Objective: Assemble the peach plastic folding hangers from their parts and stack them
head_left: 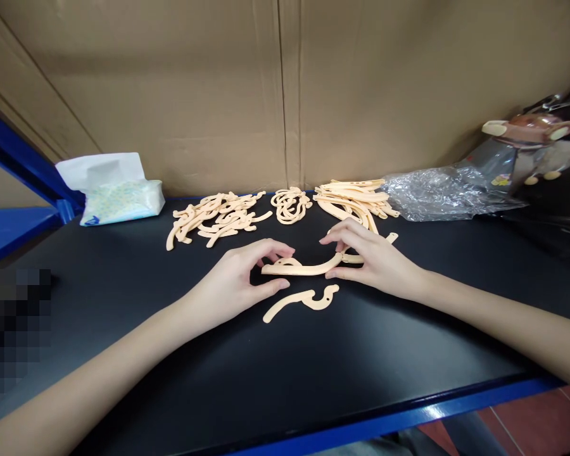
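A long, curved beige plastic piece (pixel 304 270), which looks like the arm of a folding clothes hanger, spans both hands just above the black table. Around its left end curl the thumb and fingers of my left hand (pixel 247 269). My right hand (pixel 370 256) pinches its right end, where it meets another beige part (pixel 354 258) partly hidden by the fingers. A small curved part shows behind the piece near my left fingertips. In front of both hands lies a loose curved piece with a hook-shaped part (pixel 300 301) at its right.
Behind the hands are a heap of small beige parts (pixel 218 215), a smaller pile of hooks (pixel 291 204) and a stack of long arms (pixel 356 196). A tissue pack (pixel 123 199) stands left. Clear plastic wrap (pixel 446 193) and a bottle (pixel 527 145) are right. Cardboard (pixel 194 95) backs the table.
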Tool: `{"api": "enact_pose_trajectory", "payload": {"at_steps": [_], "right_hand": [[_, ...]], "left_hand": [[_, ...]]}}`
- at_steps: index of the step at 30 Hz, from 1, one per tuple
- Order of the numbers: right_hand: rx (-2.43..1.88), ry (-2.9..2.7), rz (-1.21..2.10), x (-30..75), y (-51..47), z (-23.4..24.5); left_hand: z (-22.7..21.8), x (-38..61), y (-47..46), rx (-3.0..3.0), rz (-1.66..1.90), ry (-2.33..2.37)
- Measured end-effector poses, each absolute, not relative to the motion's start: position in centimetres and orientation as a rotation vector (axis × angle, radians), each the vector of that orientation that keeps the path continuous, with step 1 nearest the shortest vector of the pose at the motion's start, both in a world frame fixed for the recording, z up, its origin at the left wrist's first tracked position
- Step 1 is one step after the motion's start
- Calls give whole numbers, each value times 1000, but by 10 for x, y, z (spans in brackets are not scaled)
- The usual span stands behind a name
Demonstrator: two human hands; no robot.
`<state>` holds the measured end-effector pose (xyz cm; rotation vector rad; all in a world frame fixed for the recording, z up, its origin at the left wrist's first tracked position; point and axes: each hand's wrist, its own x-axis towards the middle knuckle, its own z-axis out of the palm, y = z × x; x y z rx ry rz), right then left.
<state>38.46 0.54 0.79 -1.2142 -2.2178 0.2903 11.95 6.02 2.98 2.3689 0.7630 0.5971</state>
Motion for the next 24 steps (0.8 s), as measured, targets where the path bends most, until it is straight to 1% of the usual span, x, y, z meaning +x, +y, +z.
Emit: {"api": "enact_pose_trajectory", "payload": {"at_steps": [6, 12, 15, 20, 24], "right_hand": [[-1211, -2254, 264, 385, 7, 9], [-1339, -2190, -78, 385, 6, 16], [-1369, -2178, -184, 383, 4, 19], [-1328, -2217, -67, 380, 1, 19], [-1182, -2294, 38, 380, 1, 17]], "left_hand": [[30, 119, 65, 2209, 612, 780], [34, 117, 69, 1808, 716, 802], [35, 115, 72, 1695, 770, 825], [36, 114, 72, 1581, 822, 806], [35, 115, 70, 1507, 865, 822]]}}
